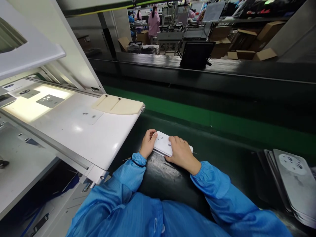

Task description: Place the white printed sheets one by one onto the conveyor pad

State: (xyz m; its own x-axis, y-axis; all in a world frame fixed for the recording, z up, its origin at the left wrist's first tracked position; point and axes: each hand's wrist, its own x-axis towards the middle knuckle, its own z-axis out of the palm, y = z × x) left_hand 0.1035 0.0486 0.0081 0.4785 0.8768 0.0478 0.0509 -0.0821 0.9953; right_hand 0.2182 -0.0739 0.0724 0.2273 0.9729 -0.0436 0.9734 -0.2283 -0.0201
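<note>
A small stack of thin white rectangular plates with small dark marks rests over the dark green belt. My left hand is closed on the stack's left end, thumb on top. Across its right part lies my right hand, fingers over the top and thumb at the near edge. How many plates are between my hands I cannot tell. Left of them, a white conveyor surface carries one pale plate with dark marks, close to a cream guide piece.
Grey plates lie on the lit section of the conveyor. At the right, a leaning stack of grey rounded plates stands on the belt. A black monitor sits on the far ledge. Cardboard boxes and a person in pink are beyond.
</note>
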